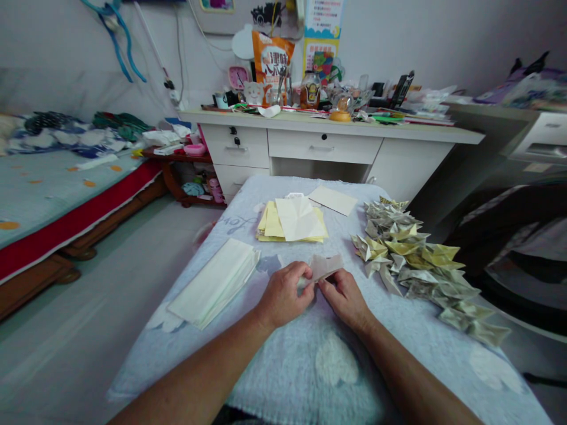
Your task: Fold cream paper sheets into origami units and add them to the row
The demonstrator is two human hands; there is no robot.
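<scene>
Between my two hands is a small piece of thin whitish paper (325, 265), partly folded and raised off the cloth. My left hand (286, 293) pinches its left side with thumb and fingers. At its right lower edge, my right hand (345, 297) grips the paper between thumb and fingertips. Just beyond lies a stack of yellow and white paper sheets (272, 224), its top sheet creased. Left of my hands rests a pile of long white paper strips (212, 283). Over on the right, several folded paper pieces (411, 254) with pointed ends lie in overlapping rows.
A light blue patterned cloth (283, 366) covers the table. A pale card (334, 199) lies near its far edge. Behind stands a white desk (325, 144) crowded with a snack bag (272, 62), a jar (310, 91) and clutter. A bed (66, 189) is left, a washing machine (527, 195) right.
</scene>
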